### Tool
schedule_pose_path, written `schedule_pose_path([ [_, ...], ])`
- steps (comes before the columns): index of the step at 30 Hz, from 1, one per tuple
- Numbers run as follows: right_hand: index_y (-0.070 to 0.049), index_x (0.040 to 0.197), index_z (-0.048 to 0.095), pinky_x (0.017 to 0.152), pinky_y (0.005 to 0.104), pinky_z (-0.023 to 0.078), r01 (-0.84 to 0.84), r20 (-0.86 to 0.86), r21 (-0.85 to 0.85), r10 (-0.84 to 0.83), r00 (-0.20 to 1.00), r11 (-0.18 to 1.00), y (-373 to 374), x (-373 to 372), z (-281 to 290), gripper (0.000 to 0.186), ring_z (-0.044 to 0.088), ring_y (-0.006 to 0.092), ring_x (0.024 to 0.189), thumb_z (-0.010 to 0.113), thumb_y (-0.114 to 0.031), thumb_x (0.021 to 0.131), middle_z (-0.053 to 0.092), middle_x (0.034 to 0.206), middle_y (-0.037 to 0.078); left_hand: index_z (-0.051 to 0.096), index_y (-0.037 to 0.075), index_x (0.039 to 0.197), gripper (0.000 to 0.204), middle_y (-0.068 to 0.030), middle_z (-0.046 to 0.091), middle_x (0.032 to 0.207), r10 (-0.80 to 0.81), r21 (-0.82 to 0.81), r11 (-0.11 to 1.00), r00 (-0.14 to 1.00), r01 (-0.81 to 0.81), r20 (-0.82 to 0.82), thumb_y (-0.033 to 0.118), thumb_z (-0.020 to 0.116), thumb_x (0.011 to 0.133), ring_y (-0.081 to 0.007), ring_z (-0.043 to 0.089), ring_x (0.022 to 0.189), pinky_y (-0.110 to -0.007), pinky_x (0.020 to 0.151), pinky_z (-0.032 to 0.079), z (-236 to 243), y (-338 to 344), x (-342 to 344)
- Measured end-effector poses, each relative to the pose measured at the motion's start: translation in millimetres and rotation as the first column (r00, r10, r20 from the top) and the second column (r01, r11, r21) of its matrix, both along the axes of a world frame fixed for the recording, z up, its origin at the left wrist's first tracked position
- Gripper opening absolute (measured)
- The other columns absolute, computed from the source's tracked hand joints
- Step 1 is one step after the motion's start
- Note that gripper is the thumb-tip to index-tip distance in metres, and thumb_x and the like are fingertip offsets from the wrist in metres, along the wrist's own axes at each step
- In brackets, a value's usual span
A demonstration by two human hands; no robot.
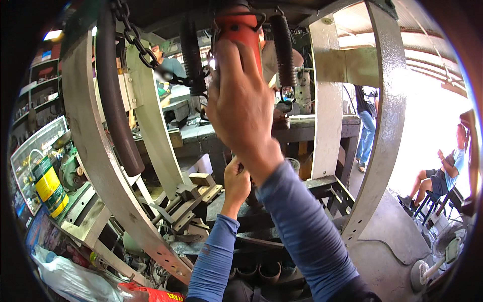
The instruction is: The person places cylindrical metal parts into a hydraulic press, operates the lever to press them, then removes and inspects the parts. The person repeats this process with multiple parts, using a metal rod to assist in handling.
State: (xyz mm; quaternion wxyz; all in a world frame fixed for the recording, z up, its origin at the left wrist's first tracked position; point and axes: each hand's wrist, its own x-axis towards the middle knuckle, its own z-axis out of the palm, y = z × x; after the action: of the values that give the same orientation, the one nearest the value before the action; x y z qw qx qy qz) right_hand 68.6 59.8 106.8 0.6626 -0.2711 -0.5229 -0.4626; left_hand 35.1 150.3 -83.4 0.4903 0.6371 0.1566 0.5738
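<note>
Well, one big red cylinder (pixel 247 35) stands at the top middle, just under the dark top of the frame, and the right hand (pixel 244 103) is up on it. The fingers lie flat and long against its front, but I cannot tell how hard they press. One left hand (pixel 236 186) is lower down, just beside the right wrist, with its fingers curled in (I cannot tell if something is inside them, because the right arm hides part).

Two dark springs (pixel 283 50) hang down, one on each side of the red cylinder. One chain (pixel 133 38) droops to the left, near one long dark tube (pixel 114 95). Four pale posts (pixel 382 116) stand around, two on the left and two on the right.

One yellow and green can (pixel 49 186) sits at the far left, and its inside does not show. One see-through plastic bag (pixel 75 277) lies low at the left, with what it holds too blurry to name. Some shelves (pixel 40 93) hold many small things. One person (pixel 449 166) sits on one stool (pixel 427 205) at the right, near one fan (pixel 445 244).
</note>
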Motion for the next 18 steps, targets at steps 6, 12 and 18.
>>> schedule_pose_path([
  [6,-0.004,0.105,0.053,0.065,0.0479,0.059,0.087,-0.02,-0.214,-0.093,0.995,0.973,-9.9,12.9,34.3,0.026,0.072,0.0393,0.078,0.066,-0.003,0.082,0.062,0.099,0.016,0.067,-0.001,0.113,0.019,-0.0021,0.07,0.095,0.101,0.248,0.964,0.995,-0.097,-0.003,0.015,0.063,0.105,-0.0092,0.059,0.085,-0.027,0.08,0.048,-1.3,-6.5,9.8],
  [12,-0.003,0.113,0.054,0.075,0.0427,0.06,0.009,0.05,-0.031,-0.008,0.999,0.999,-15.0,3.8,-1.7,0.032,0.07,0.0368,0.088,0.065,-0.002,0.083,0.058,0.111,0.017,0.067,-0.001,0.118,0.022,-0.0045,0.07,0.096,0.229,0.332,0.917,0.973,-0.221,0.017,0.015,0.063,0.104,-0.0113,0.061,0.085,-0.029,0.078,0.049,-19.9,2.7,2.0],
  [18,-0.003,0.114,0.046,0.066,0.058,0.056,-0.113,-0.003,-0.36,0.12,0.993,0.926,7.9,34.6,44.8,0.033,0.068,0.0484,0.082,0.066,-0.009,0.087,0.062,0.102,0.024,0.066,0.001,0.11,0.026,-0.0084,0.067,0.089,0.32,0.327,0.892,0.947,-0.313,0.035,0.025,0.065,0.101,-0.0214,0.062,0.08,-0.037,0.075,0.048,-12.4,-2.3,16.0],
])
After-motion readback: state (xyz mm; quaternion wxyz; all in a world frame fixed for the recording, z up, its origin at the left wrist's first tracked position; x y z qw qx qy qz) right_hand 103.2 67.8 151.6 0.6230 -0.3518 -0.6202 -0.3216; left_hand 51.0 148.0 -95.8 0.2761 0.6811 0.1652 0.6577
